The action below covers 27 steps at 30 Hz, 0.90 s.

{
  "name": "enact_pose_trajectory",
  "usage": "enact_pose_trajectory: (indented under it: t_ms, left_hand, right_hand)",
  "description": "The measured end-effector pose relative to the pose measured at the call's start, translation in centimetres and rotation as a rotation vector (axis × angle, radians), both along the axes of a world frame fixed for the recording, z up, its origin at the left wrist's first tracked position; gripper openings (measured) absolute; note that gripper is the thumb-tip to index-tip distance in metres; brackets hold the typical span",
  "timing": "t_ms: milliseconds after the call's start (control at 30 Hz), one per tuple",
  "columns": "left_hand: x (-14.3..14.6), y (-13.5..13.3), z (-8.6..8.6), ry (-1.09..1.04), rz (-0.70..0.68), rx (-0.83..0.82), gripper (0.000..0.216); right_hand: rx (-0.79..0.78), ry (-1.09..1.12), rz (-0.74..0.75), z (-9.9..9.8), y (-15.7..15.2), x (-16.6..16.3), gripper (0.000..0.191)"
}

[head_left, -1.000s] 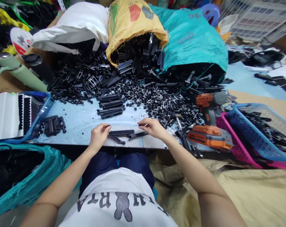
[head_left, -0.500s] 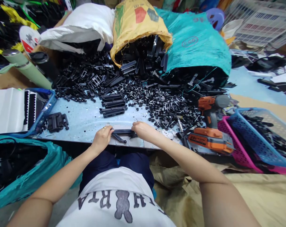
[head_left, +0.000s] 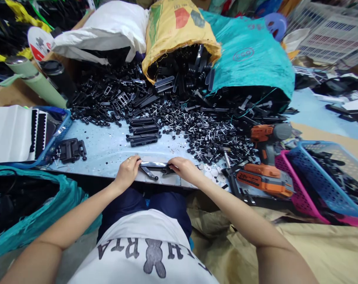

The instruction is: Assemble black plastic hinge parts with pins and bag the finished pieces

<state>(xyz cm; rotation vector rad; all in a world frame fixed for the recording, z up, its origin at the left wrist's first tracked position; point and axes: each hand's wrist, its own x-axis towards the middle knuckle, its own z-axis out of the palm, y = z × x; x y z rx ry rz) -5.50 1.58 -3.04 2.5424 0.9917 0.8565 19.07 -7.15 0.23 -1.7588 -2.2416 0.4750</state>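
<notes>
Between my two hands lies a long black plastic bar (head_left: 154,165) at the table's front edge, its top catching the light. My left hand (head_left: 128,170) pinches its left end, and a ring shows on one finger. My right hand (head_left: 183,167) has its fingers closed on the right end. From under the bar a short black arm (head_left: 149,172) with a rounded tip slants toward me. Another small dark part (head_left: 167,170) sits below the right end, partly covered by my fingers. Beyond my hands, several similar black bars (head_left: 143,130) lie stacked in a row.
Small black pins (head_left: 208,130) lie heaped behind my right hand, a hammer (head_left: 227,157) near them. An orange cordless drill (head_left: 263,173) stands right, beside a blue basket (head_left: 323,177). White, yellow (head_left: 181,31) and teal sacks spill black parts at the back. A blue tray (head_left: 56,142) stands left.
The bar has tilted so that its top now shines. My right hand has shifted slightly right along its end, uncovering more of it. The whole view has moved a little.
</notes>
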Motion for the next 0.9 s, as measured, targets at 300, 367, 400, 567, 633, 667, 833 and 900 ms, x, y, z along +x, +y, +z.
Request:
enact_pose_trajectory:
  t_ms: [300,367,400,567,633,667,833,900]
  left_hand:
    - [-1.0,0.0,-2.1,0.23,-0.169,0.289,0.028]
    - [-0.7,-0.3,-1.9,0.269,-0.143,0.308,0.029]
    - [-0.3,-0.5,-1.6,0.274,-0.127,0.318,0.031]
    - [3.9,-1.1,-0.7,0.399,-0.321,0.26,0.045]
    - [5.3,-1.0,-0.9,0.47,-0.416,0.198,0.048]
    - [5.7,-0.8,-1.1,0.487,-0.453,0.185,0.05]
    - [5.1,-0.8,-1.5,0.507,-0.505,0.231,0.061]
    - [4.9,-0.9,-1.2,0.534,-0.46,0.22,0.059]
  right_hand:
    - [0.264,0.159,0.018,-3.2,-2.4,0.8,0.028]
    - [0.297,0.142,0.04,-4.3,-3.0,1.3,0.035]
    - [0.303,0.127,0.052,-4.8,-3.2,1.6,0.04]
    - [0.296,0.014,0.13,-6.0,-2.8,3.1,0.045]
    - [0.276,-0.027,0.199,-5.7,-2.2,3.6,0.045]
    - [0.27,-0.042,0.233,-5.5,-1.9,3.9,0.045]
    - [0.287,-0.129,0.359,-5.1,-1.0,4.7,0.044]
    - [0.272,-0.192,0.344,-4.9,-1.0,4.8,0.044]
